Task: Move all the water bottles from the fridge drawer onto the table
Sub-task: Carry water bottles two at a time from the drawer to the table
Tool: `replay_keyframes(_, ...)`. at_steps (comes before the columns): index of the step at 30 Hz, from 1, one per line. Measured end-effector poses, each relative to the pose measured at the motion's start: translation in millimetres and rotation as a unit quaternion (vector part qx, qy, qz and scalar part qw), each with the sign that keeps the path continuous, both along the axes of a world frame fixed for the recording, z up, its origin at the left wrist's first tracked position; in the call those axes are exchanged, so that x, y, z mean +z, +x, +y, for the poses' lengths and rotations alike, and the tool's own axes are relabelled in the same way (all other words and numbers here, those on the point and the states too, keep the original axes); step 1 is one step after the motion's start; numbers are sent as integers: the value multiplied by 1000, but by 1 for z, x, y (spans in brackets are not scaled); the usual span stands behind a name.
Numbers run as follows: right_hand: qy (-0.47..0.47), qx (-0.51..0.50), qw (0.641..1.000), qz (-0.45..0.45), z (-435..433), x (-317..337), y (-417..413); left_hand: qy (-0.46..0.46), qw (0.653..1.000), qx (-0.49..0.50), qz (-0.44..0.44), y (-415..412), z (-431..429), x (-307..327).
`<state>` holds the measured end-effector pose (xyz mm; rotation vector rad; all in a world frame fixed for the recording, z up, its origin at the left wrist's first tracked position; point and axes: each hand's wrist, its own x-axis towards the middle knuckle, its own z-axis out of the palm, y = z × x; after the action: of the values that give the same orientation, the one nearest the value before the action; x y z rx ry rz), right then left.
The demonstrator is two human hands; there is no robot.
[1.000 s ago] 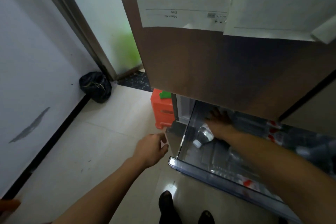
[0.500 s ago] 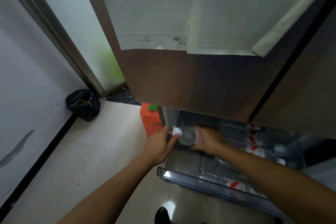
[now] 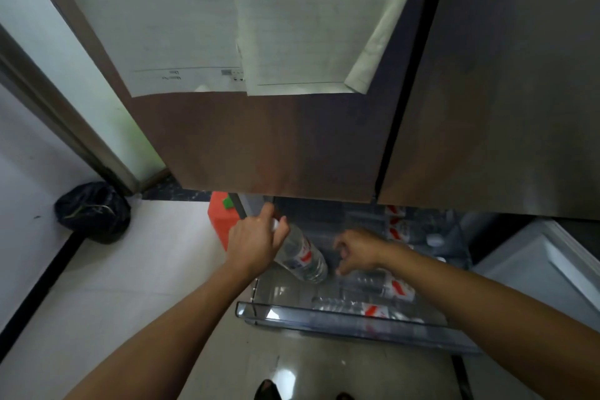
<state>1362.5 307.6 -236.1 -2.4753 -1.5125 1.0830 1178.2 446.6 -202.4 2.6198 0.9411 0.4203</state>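
Note:
My left hand (image 3: 256,243) grips a clear water bottle (image 3: 303,257) with a red and white label by its capped neck, holding it tilted above the left end of the pulled-out clear fridge drawer (image 3: 324,320). Just right of the bottle, my right hand (image 3: 358,248) hovers over the drawer with fingers loosely curled and nothing in it. Several more labelled bottles (image 3: 381,287) lie inside the drawer, some at the back under the fridge door. No table is in view.
The brown fridge door (image 3: 276,146) with white papers taped on overhangs the drawer. An orange stool (image 3: 222,221) stands left of the fridge, a black rubbish bag (image 3: 92,211) against the wall. A grey cabinet (image 3: 535,273) sits right. My shoes (image 3: 269,391) are on the tiled floor.
My right hand lifted a bottle from the drawer and passed it to my left hand, then let go. The left hand now holds it alone. The view tilted upward.

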Motion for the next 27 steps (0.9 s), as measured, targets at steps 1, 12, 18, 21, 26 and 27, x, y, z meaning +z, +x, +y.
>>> replay_keyframes(1, -35, 12, 999, -6, -7, 0, 2, 5, 1000, 6, -3, -2, 2, 0)
replay_keyframes(12, -179, 165, 966, -92, -33, -42, -34, 10, 999, 38, 18, -23, -3, -3)
replay_keyframes(18, -139, 171, 973, -64, -25, -56, -37, 8, 999, 37, 31, -30, -7, -10)
replay_keyframes(21, -121, 147, 981, -45, -24, -55, -38, 1, 999, 37, 26, -33, -8, -9)
replay_keyframes(26, -92, 88, 992, 11, -16, -35, -33, -3, 998, 52, 19, -39, -6, -1)
replay_keyframes(27, -91, 73, 993, 30, -14, -28, -31, 0, 998, 52, 20, -40, -7, 1)
